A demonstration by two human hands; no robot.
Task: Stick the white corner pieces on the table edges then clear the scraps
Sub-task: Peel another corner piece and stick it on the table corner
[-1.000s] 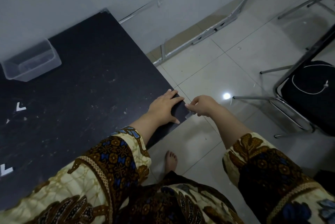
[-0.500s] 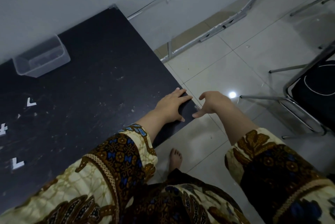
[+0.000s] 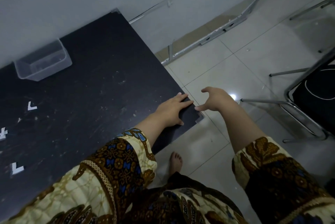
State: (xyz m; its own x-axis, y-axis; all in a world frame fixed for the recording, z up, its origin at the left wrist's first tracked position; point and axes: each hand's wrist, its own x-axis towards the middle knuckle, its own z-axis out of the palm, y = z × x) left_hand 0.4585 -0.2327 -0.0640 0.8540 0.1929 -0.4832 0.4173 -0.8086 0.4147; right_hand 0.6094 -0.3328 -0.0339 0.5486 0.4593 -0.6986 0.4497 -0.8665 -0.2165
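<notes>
My left hand [image 3: 173,110] lies flat on the black table [image 3: 94,82] close to its near right corner. A clear corner piece [image 3: 200,119] sits on that corner, just right of my left thumb. My right hand [image 3: 214,99] hovers off the table's right edge, fingers spread and loosely curved, holding nothing; its thumb tip nearly touches the edge. White L-shaped pieces lie at the table's left: one [image 3: 32,106] farther back, one [image 3: 17,167] nearer, and a white scrap [image 3: 3,133] at the frame edge. Another clear piece [image 3: 116,10] caps the far right corner.
A clear plastic bin [image 3: 43,60] stands on the table by the wall. A black chair with a metal frame [image 3: 311,97] stands on the tiled floor to the right. My bare foot [image 3: 175,163] is on the floor beside the table.
My right hand has let go of the corner piece, opened and lifted away from the table corner. The left hand stayed flat on the table. The view shifted slightly.
</notes>
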